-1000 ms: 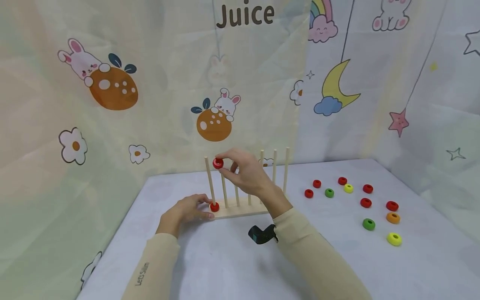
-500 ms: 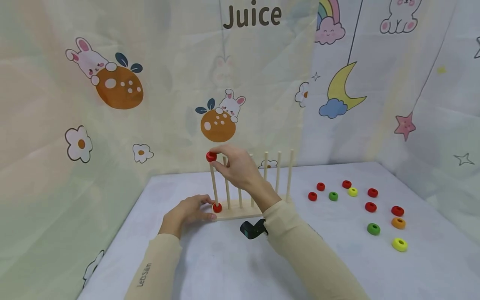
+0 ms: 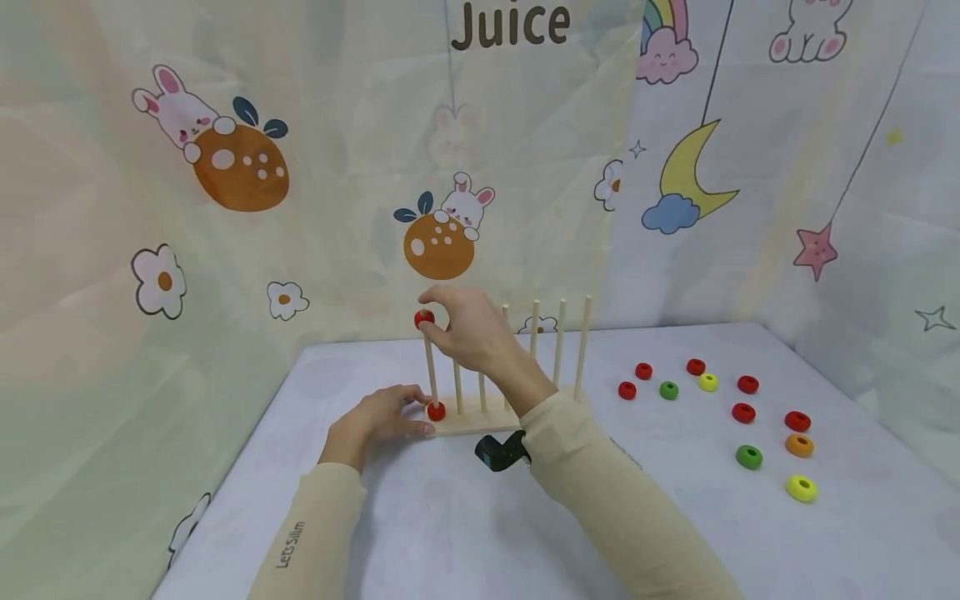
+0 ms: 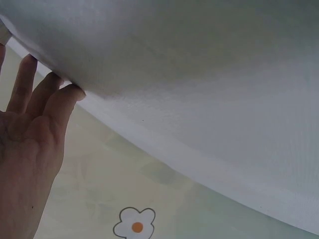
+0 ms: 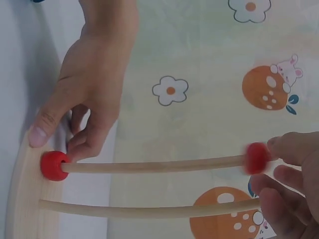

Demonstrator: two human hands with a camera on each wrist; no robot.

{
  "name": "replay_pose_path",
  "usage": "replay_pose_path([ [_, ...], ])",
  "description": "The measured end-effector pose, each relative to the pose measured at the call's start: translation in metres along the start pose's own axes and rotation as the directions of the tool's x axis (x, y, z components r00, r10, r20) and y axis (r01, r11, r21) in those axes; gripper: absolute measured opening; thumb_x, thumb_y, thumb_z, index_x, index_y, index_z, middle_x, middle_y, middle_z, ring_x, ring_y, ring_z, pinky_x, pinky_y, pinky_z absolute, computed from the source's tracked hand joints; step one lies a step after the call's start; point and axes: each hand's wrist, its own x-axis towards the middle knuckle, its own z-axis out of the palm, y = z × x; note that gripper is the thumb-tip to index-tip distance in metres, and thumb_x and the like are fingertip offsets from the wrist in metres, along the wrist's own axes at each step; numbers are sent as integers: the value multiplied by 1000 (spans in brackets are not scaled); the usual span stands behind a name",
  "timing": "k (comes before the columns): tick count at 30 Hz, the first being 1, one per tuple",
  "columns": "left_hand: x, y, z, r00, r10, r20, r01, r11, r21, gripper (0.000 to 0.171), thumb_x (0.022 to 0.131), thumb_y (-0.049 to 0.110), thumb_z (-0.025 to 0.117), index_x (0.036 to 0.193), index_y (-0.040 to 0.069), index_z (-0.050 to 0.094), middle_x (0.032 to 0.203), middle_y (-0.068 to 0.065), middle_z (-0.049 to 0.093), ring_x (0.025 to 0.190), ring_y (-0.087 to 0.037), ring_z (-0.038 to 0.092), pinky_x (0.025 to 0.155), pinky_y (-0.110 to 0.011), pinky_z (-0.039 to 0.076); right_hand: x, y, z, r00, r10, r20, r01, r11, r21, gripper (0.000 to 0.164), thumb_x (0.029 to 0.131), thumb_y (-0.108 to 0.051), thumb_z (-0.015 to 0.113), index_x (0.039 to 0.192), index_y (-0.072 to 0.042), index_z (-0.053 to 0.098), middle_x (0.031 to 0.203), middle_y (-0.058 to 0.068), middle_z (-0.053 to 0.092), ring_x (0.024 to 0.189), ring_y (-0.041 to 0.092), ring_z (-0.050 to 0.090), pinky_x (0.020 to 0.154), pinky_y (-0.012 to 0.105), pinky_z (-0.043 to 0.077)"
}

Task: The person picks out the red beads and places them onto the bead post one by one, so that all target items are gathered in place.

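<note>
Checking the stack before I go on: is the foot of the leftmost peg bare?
No, a red bead sits at the foot of the leftmost peg, beside the left hand.

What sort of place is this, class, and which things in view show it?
Probably an indoor children's play or activity corner: a white table, a creased backdrop printed with cartoon rabbits, and a wooden peg rack with coloured beads.

A nursery-styled, curtained corner, home or studio unclear, is surrounding a flat white table (image 3: pixel 431 525). Behind and left of the table, a wrinkled cream-green fabric sheet (image 3: pixel 337 142) is showing printed white rabbits (image 3: pixel 178 115); behind the table's right part, whitish fabric (image 3: pixel 757 287) is showing a yellow crescent moon (image 3: pixel 680 169).
</note>
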Motion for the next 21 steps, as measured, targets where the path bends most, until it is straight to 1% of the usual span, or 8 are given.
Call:
replay_pose_path([
  [3,0,-1,0,1000,17,-4,-17,1000,5,50,79,47,87,122,33,66,140,-1,62,132,-30,52,106,-64,43,-5,0,-1,1000,-16,-23,16,1000,19,31,98,-19,70,129,-13,67,128,1,69,79,13,64,76,23,56],
  [5,0,-1,1,1000,20,-8,-20,1000,4,49,79,46,87,120,33,66,138,-1,62,131,-29,53,106,-63,43,-11,-1,-3,998,-40,-46,41,999,33,30,98,-18,70,128,-12,66,125,1,67,70,12,59,69,21,53],
  [8,2,0,1,999,44,-14,-44,999,14,46,79,45,88,117,32,66,136,0,64,130,-29,54,106,-62,43,-21,3,-8,992,-91,-84,95,994,47,29,98,-17,71,126,-11,67,120,2,67,70,11,58,68,21,53],
  [10,3,1,1,998,65,-17,-65,998,27,45,79,45,88,116,32,66,135,0,64,129,-28,55,106,-61,44,-29,9,-12,988,-128,-91,135,989,69,27,97,-14,71,123,-9,69,115,4,68,70,10,60,69,24,55],
  [13,4,0,-1,995,94,-19,-93,995,49,43,80,43,88,115,31,66,133,-2,65,127,-28,56,107,-58,44,-40,20,-15,979,-190,-70,197,974,110,25,96,-11,71,121,-8,69,111,5,70,71,11,62,70,27,58],
  [15,4,-2,-2,994,105,-19,-104,993,53,42,80,42,88,114,30,66,133,-4,65,126,-28,57,106,-57,45,-45,28,-16,973,-226,-46,230,963,142,23,96,-9,71,119,-7,69,108,6,70,73,11,62,69,26,58],
  [17,4,-4,-2,994,110,-11,-110,993,49,44,80,42,87,116,29,66,135,-6,64,127,-30,56,107,-58,44,-51,35,-19,970,-243,-25,244,958,151,23,96,-10,71,118,-8,69,107,3,70,73,10,62,69,23,57],
  [21,3,-4,-1,994,106,-8,-106,994,19,48,79,44,88,118,27,67,139,-9,61,131,-34,54,108,-61,42,-64,49,-25,968,-250,1,248,958,145,22,96,-10,72,117,-9,69,101,0,69,74,8,62,68,23,57],
])
